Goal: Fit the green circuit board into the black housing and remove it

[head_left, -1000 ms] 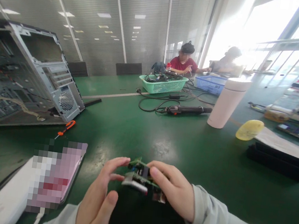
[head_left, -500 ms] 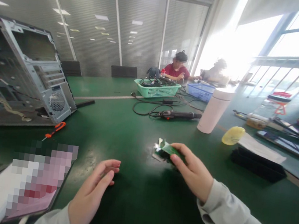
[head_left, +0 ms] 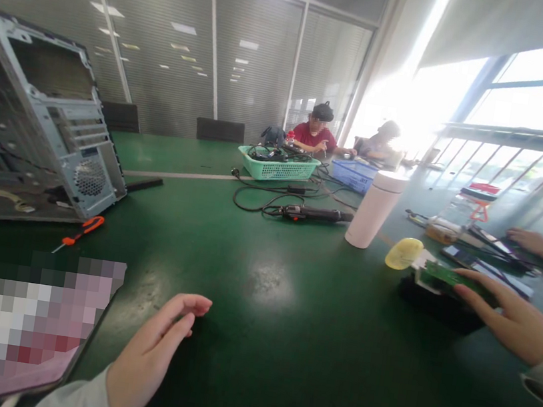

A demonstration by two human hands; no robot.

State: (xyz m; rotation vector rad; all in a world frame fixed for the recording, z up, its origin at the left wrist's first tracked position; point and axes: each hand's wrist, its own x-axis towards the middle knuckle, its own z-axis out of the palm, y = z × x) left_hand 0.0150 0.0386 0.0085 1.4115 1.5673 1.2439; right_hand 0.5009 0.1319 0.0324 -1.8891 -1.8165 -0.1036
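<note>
My right hand is at the right, its fingers and thumb closed on a green circuit board. The board is over a black tray, and I cannot tell whether the two touch. My left hand rests at the lower middle of the green table, fingers loosely curved, thumb apart, with nothing in it. Left of it lies a blurred-out flat device. An orange-handled screwdriver lies beyond that, in front of an opened computer case.
A pink bottle and a yellow rounded object stand near the tray. Behind are a corded black electric screwdriver, a green basket of cables and a blue basket. Another person's hand is at the far right; two people sit farther back.
My right hand has carried the circuit board rightward from the middle of the table to above the black tray. My left hand stays nearly in place; the view has shifted slightly.
</note>
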